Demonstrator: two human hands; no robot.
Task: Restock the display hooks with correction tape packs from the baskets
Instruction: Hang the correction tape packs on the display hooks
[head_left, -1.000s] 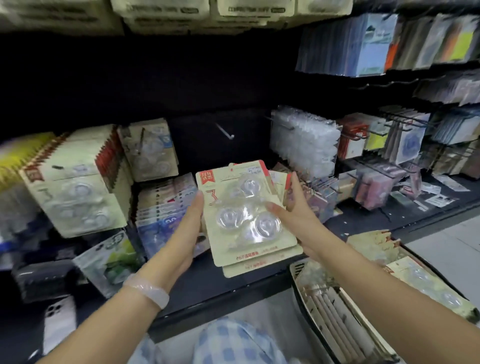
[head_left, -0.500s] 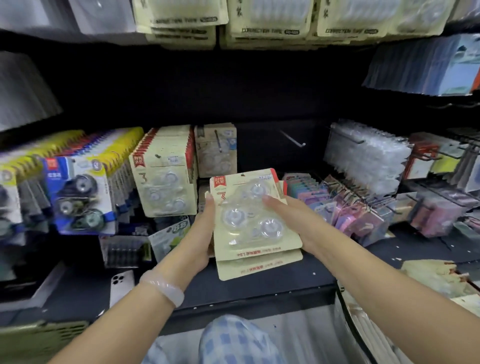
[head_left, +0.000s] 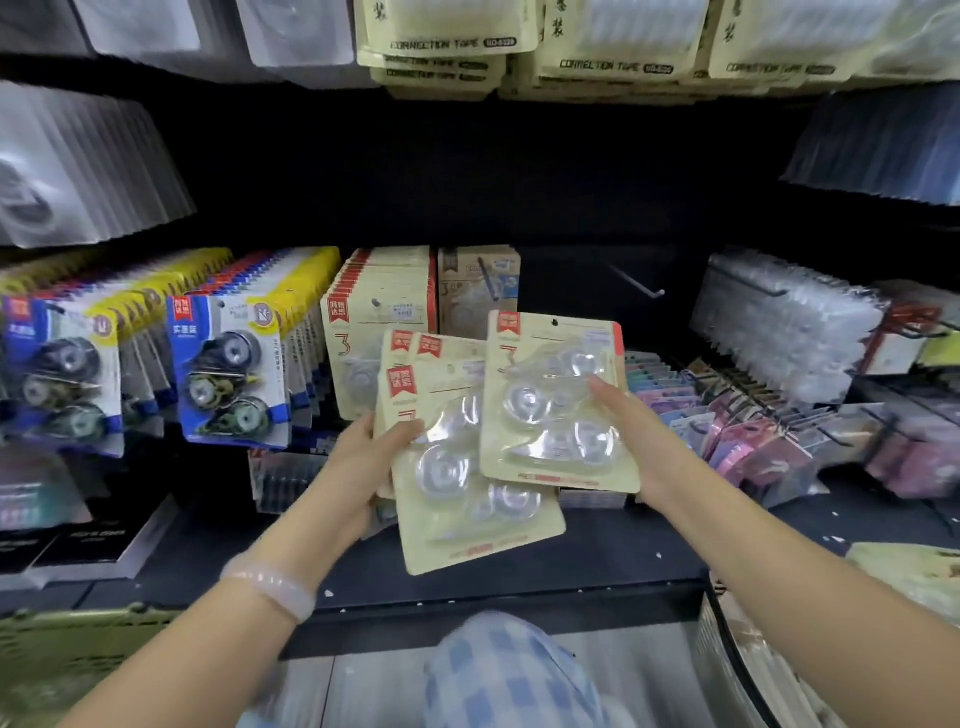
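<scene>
My left hand (head_left: 363, 457) grips a fanned stack of cream correction tape packs (head_left: 467, 499), thumb over the front card. My right hand (head_left: 631, 431) pinches a single cream pack (head_left: 556, 405) with three clear dispensers, lifted off the stack and held up to its right. Behind them a full hook of the same cream packs (head_left: 374, 322) hangs on the dark panel, and a bare metal hook (head_left: 636, 283) sticks out to the right. A basket (head_left: 737, 670) with more packs shows at the lower right edge.
Blue and yellow tape packs (head_left: 228, 364) hang at the left. Clear blister packs (head_left: 784, 332) and pink packs (head_left: 748, 441) fill the right side. Cream packs (head_left: 447, 47) hang overhead. A green crate (head_left: 67, 649) sits at lower left, below the black shelf edge (head_left: 493, 597).
The view swung left. My right hand has pulled the top pack away from the stack and raised it to the right, while my left hand keeps the rest.
</scene>
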